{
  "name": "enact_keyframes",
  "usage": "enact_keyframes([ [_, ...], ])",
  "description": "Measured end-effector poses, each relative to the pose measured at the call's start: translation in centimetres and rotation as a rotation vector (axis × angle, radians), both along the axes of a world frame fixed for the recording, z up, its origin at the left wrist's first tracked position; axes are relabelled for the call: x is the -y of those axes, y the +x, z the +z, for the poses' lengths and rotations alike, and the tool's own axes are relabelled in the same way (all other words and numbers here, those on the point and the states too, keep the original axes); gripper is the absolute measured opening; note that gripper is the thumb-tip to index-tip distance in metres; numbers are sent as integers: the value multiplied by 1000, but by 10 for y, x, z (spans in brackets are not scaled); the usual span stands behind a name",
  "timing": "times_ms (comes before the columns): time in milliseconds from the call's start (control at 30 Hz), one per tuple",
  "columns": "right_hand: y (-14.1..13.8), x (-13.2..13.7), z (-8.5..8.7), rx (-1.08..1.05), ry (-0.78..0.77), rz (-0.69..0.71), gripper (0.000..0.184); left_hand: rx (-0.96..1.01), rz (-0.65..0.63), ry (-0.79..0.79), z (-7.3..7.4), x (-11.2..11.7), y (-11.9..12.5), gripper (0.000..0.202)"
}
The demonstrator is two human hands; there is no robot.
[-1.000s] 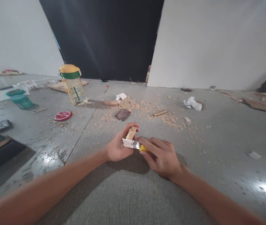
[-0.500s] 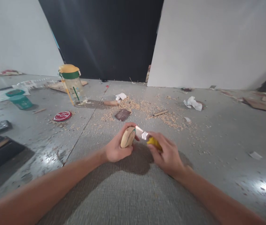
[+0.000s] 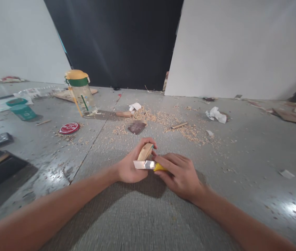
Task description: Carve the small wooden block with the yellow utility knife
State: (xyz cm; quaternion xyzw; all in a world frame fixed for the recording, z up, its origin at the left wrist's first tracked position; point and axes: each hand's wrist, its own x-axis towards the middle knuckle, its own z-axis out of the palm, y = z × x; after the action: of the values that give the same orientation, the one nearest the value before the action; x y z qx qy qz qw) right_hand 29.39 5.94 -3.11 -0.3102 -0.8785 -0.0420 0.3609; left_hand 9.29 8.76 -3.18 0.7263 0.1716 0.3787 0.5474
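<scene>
My left hand (image 3: 131, 169) is closed around a small pale piece of wood (image 3: 145, 152) with a rounded edge and a bluish-green mark near its far end. In my right hand (image 3: 180, 174) is a yellow utility knife (image 3: 161, 167), gripped by its handle. The broad metal blade points left and lies across the near end of the wood, hiding part of it; whether it touches the wood I cannot tell. Both hands are just above the grey floor (image 3: 148, 216). Beyond them, wood shavings (image 3: 161, 118) are scattered around a dark brown flat piece (image 3: 137, 128).
A clear bottle with a yellow lid (image 3: 80, 92) stands at the back left, near a red round lid (image 3: 70, 128) and a teal container (image 3: 22, 111). Crumpled white paper (image 3: 216, 115) lies at the right. Dark and white panels (image 3: 236, 48) close off the back.
The knife has moved left and toward me, from the wood's far right edge to across its near end. The wood has tilted slightly in my left hand.
</scene>
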Motion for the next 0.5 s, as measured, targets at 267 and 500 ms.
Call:
enact_keyframes([
  [267, 12, -14, -6, -195, -133, -180, 25, -71, 17, 41, -4, 0, -3, 73],
  [500, 16, -11, -7, -114, -103, -83, 25, 81, 31, -130, -3, -8, -1, 68],
])
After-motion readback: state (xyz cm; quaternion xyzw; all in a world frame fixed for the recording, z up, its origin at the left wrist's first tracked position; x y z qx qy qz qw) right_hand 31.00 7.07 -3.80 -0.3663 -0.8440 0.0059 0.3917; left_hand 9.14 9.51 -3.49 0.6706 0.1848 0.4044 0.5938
